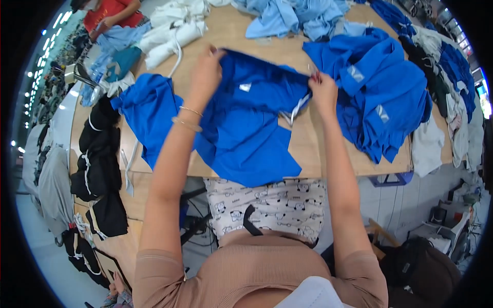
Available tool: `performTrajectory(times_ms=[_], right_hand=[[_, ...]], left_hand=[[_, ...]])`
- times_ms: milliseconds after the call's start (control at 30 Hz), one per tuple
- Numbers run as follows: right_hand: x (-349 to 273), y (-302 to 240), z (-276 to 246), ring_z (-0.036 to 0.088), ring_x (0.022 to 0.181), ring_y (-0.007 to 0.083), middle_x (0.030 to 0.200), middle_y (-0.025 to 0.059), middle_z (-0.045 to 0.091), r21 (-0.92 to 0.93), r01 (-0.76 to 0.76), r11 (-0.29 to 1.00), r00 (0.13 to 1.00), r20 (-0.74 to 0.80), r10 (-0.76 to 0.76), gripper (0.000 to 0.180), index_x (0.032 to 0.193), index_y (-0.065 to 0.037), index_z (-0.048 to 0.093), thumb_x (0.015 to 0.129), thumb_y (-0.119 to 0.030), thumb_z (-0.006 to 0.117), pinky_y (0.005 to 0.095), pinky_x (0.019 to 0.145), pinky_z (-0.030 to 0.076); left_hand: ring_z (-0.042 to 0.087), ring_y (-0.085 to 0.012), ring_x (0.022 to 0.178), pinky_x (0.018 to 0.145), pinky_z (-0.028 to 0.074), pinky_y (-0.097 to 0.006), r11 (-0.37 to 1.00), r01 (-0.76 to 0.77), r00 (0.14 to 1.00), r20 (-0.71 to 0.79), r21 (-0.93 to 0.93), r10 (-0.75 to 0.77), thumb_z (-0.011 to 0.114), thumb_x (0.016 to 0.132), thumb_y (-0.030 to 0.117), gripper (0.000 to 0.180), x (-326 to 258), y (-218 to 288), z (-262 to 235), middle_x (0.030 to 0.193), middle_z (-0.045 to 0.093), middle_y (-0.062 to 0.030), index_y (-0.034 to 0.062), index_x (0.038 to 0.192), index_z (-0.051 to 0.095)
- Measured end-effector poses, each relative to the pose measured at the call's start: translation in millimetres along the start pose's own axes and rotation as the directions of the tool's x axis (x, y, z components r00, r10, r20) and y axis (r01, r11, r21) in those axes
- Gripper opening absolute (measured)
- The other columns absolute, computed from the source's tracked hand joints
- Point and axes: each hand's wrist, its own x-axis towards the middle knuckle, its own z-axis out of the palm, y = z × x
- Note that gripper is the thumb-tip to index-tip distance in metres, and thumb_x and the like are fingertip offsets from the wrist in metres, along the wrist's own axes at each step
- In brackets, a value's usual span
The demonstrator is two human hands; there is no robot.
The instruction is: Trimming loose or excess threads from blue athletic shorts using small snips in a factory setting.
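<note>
Two-handed, with grip clamped on the blue garment (246,126) over the counter (308,146) — left hand (207,74) and right hand (323,92) at opposite ends of its raised edge — tension evenly, lower without twisting, smooth creases outward.

I can make out no words or numbers. A small white label (245,88) sits on the blue garment (246,128) I hold, too blurred to read. Two pale stickers (355,74) on the blue pile (382,56) beside it are equally unreadable, as are the tiny marks among the drawings on my patterned bottoms (269,205).
</note>
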Motion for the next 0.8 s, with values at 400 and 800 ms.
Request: performTrajectory(times_ms=[400, 800], right_hand=[[40.4, -59.3, -52.4, 0.045, 0.056, 0.011, 0.06, 0.0061, 0.055, 0.177, 0.066, 0.982, 0.991, 0.1, -0.084, 0.022, 0.092, 0.001, 0.064, 0.082, -0.019, 0.064, 0.0283, 0.055, 0.039], [22.6, -88.5, -79.4, 0.039, 0.058, 0.0028, 0.066, -0.006, 0.051, 0.373, 0.016, 0.928, 0.987, 0.144, -0.075, 0.019, 0.095, -0.002, 0.067, 0.088, -0.019, 0.062, 0.0204, 0.053, 0.03]], left_hand=[[0.061, -0.0304, 0.084, 0.073, 0.05, -0.037, 1.0, 0.004, 0.997, -0.081, 0.019, -0.002, 0.051, 0.074, 0.001, 0.035, 0.0, 7.2, -80.9, 0.108, 0.059, -0.0083, 0.013, 0.102, 0.067], [0.051, -0.0324, 0.109, 0.092, 0.043, -0.033, 0.989, 0.049, 0.996, 0.086, -0.137, -0.038, 0.06, 0.071, -0.008, 0.069, -35.0, 16.2, -109.8, 0.123, 0.047, -0.0128, 0.0206, 0.132, 0.048]])
